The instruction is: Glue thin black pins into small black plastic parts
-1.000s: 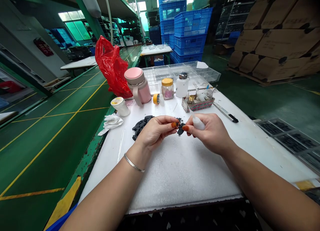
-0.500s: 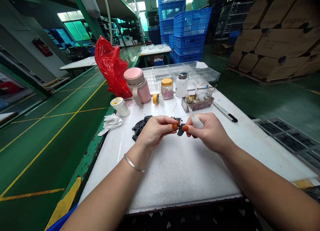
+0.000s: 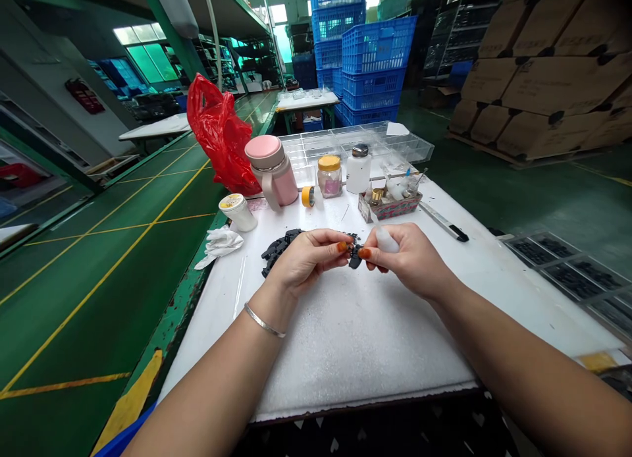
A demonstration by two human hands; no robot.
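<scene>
My left hand (image 3: pixel 309 258) is closed in a pinch at the left side of a small black part (image 3: pixel 355 258), in the middle of the head view. From the other side, the thumb and finger of my right hand (image 3: pixel 417 263) grip the same part. Tucked in my right hand is a white squeeze bottle (image 3: pixel 386 240), its thin nozzle pointing up and away. A pile of black parts (image 3: pixel 277 251) lies just left of my left hand. Tiny dark pieces (image 3: pixel 356 237) are scattered on the white foam sheet (image 3: pixel 365 351) behind my fingertips, partly hidden.
Toward the back stand a pink mug (image 3: pixel 276 174), a yellow-lidded jar (image 3: pixel 329 177), a white bottle (image 3: pixel 358 170) and a small box of supplies (image 3: pixel 395 205). A utility knife (image 3: pixel 444 221) lies right, white gloves (image 3: pixel 220 245) and a white tub (image 3: pixel 237 211) left. Compartment trays (image 3: pixel 575 272) sit beyond the right edge.
My right hand and the squeeze bottle have shifted slightly left. The black part has turned or moved a little between my fingertips. Both hands keep their grip.
</scene>
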